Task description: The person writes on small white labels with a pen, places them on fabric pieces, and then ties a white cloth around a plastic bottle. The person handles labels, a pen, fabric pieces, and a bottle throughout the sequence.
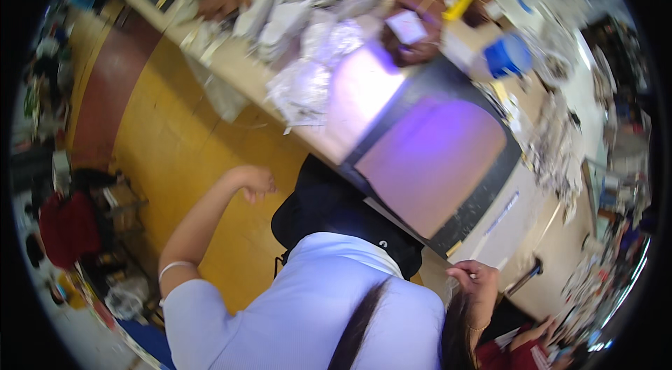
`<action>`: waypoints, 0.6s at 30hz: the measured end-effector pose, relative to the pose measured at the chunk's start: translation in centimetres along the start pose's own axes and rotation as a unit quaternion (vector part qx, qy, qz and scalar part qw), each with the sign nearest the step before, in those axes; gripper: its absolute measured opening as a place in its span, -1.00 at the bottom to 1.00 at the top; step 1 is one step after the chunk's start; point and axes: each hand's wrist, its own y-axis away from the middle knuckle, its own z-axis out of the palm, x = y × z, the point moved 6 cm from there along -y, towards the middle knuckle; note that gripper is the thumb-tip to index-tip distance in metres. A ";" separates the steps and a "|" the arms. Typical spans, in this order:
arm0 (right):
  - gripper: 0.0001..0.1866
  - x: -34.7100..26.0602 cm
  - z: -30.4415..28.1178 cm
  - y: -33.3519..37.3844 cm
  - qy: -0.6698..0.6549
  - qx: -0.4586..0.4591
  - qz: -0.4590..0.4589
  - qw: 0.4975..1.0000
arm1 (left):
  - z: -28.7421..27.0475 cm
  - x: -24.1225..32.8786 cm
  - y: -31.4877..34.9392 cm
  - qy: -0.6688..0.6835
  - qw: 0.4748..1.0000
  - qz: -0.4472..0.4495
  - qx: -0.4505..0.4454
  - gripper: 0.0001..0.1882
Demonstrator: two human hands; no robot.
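Observation:
My left hand (253,182) is raised off to the left of the table, above the yellow floor. Its fingers are curled in, a little blurred, and I see nothing in them. Close to the table's near edge, my right hand (477,284) has thumb and fingers pinched together; whatever they hold is too small to name. Between and beyond both hands, a large tan-brown flat sheet (437,160) with a rounded far edge lies on a black board (465,219). A bright violet-white light falls across the board's left side.
Stacks of white bundled pieces (285,23) cover the table's far left. Behind the board are brown pieces (413,48), a yellow crate (462,2) and a blue-lidded container (507,56). More bundles (553,139) lie right. A dark red-covered chair (68,228) stands left; another person's arm (528,336) shows lower right.

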 end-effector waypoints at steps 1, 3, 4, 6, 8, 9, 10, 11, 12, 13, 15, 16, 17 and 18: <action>-0.86 -1.2 -0.5 -0.7 0.028 0.022 -0.013 0.999 | 0.2 -2.0 -3.5 -0.037 0.998 -0.011 0.050 -0.53; -0.90 -4.5 -2.0 -1.8 0.020 0.137 -0.009 0.990 | 1.4 -5.2 -11.9 -0.064 0.978 0.022 0.198 -0.46; -0.84 -5.8 -2.3 -2.4 -0.026 0.173 -0.051 0.983 | 2.7 -6.4 -15.5 -0.049 0.953 0.065 0.293 -0.43; -0.62 -8.4 -1.8 -3.9 -0.041 0.183 -0.150 0.971 | 4.3 -5.8 -18.7 0.043 0.957 0.037 0.285 -0.50; -0.47 -12.2 -0.7 -5.3 -0.001 0.169 -0.192 0.967 | 5.8 -5.5 -21.4 0.063 0.974 0.009 0.220 -0.51; -0.48 -13.4 -0.1 -5.9 0.024 0.166 -0.204 0.965 | 6.8 -5.4 -22.4 0.075 0.980 -0.003 0.185 -0.51; -0.48 -14.9 0.6 -6.1 0.052 0.169 -0.208 0.962 | 7.4 -4.8 -23.4 0.096 0.981 -0.003 0.169 -0.51; -0.48 -16.2 1.2 -6.8 0.076 0.167 -0.221 0.958 | 8.0 -4.6 -24.1 0.125 0.980 -0.009 0.157 -0.50; -0.47 -17.1 1.9 -7.2 0.104 0.159 -0.206 0.960 | 8.6 -4.9 -25.0 0.148 0.979 -0.015 0.143 -0.50; -0.47 -18.0 2.5 -7.7 0.141 0.152 -0.196 0.959 | 9.0 -5.1 -25.8 0.141 0.980 0.007 0.140 -0.50; -0.47 -19.3 3.5 -8.7 0.212 0.140 -0.175 0.951 | 9.7 -5.3 -27.8 0.126 0.981 0.051 0.136 -0.49; -0.47 -19.9 4.3 -9.2 0.226 0.140 -0.178 0.948 | 10.5 -5.6 -28.8 0.124 0.983 0.054 0.121 -0.46; -0.46 -20.2 4.9 -9.7 0.265 0.131 -0.184 0.937 | 10.7 -5.4 -29.2 0.122 0.985 0.062 0.106 -0.43; -0.46 -20.3 5.1 -9.9 0.303 0.123 -0.189 0.926 | 10.6 -5.2 -28.6 0.116 0.987 0.070 0.091 -0.40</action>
